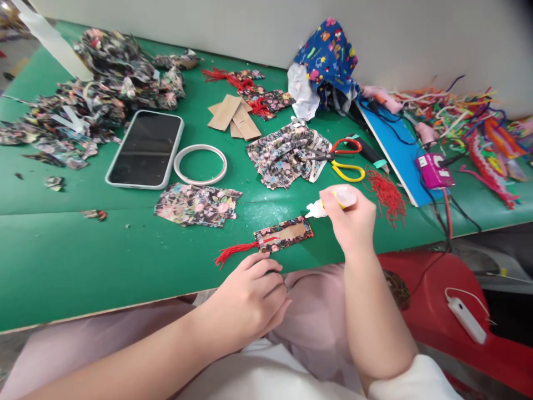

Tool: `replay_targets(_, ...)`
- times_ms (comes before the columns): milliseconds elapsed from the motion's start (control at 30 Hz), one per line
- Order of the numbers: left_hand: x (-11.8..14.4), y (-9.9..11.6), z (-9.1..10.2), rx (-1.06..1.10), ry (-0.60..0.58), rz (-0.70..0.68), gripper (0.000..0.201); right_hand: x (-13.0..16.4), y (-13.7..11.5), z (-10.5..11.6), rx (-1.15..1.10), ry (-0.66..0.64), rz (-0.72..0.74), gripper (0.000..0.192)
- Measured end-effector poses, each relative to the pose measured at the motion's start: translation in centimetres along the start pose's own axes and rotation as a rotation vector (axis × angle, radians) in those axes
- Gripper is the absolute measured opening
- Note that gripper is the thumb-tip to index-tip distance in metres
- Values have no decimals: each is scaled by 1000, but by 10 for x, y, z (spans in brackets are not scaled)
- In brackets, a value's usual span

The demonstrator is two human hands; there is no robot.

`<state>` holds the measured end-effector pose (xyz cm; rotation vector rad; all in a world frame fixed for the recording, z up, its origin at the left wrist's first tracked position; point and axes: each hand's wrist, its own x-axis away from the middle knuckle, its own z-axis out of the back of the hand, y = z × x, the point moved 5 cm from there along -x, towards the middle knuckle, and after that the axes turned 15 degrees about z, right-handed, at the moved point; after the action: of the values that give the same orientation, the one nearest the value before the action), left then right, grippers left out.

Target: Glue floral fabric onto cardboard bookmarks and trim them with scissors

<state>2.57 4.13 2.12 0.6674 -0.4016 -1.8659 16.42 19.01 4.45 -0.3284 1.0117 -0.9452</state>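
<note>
In my right hand (347, 219) I grip a small white glue bottle (317, 209), its nozzle tilted down at the right end of a bookmark (297, 232). The bookmark is a cardboard strip edged with dark floral fabric, and a red tassel (235, 253) trails from its left end. My left hand (254, 291) lies at the table's front edge, loosely bent with fingers apart and fingertips by the bookmark's lower edge. Just beyond lies a flat floral fabric piece (197, 205).
Behind are a phone (145, 149), a tape roll (201, 165), cardboard strips (235, 118), finished tasselled pieces (270, 103), crumpled fabric (287, 150) and scissors (343, 158). Fabric scraps (104, 83) heap at left. Red threads (387, 194), a blue board (391, 147) and cables (437, 205) lie right.
</note>
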Motion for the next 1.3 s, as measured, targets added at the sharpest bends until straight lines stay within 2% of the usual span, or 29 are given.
replay_targets(300, 1, 0, 0, 0, -6, 2, 13, 3, -7, -6, -41, -53, 38, 21)
replay_targets(600, -1, 1, 1, -4, 6, -5, 12, 17, -36, -30, -235, -208, 131, 22)
replay_targets(767, -2, 3, 5, -15, 26, -15, 12, 12, -27, -16, -249, -83, 82, 24)
replay_targets(933, -5, 10, 5, -22, 103, -62, 10, -1, 3, 15, -143, 132, 3, 23)
replay_targets(967, -6, 13, 3, -29, 118, -75, 10, -2, 10, 23, -114, 194, -26, 24)
replay_targets(1033, -9, 18, -5, -74, 133, -77, 13, -1, 20, 31, -89, 234, -53, 25)
replay_targets(1133, -12, 23, -24, -217, 114, -11, 25, 4, 22, 32, -102, 151, -32, 25)
replay_targets(1300, -14, 25, -55, -362, 40, 64, 41, 12, 10, 24, -131, 11, 57, 24)
